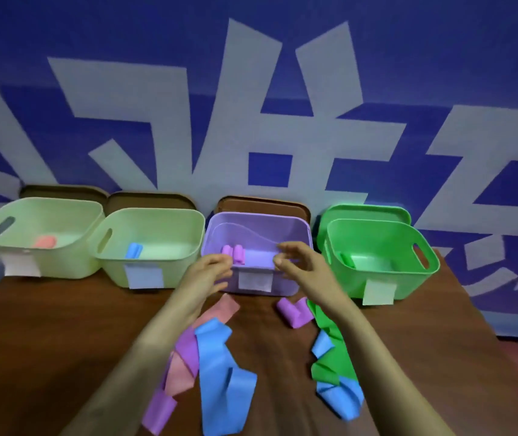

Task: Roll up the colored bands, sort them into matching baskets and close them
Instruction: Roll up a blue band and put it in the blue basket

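— On the table [47, 325]?
— Purple basket [286, 286], open, third along the back; loose bands [220, 366] strewn in front.
— Hands?
— Left hand [210, 273] and right hand [301, 265] at its front rim, fingers loosely apart, flanking a purple roll [257, 258].

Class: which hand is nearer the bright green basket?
Right. The right hand is just left of the bright green basket, over the purple basket's front rim; the left hand is farther left along that rim.

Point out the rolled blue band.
The rolled blue band lies left of centre in the head view, inside the pale green basket, second from left.
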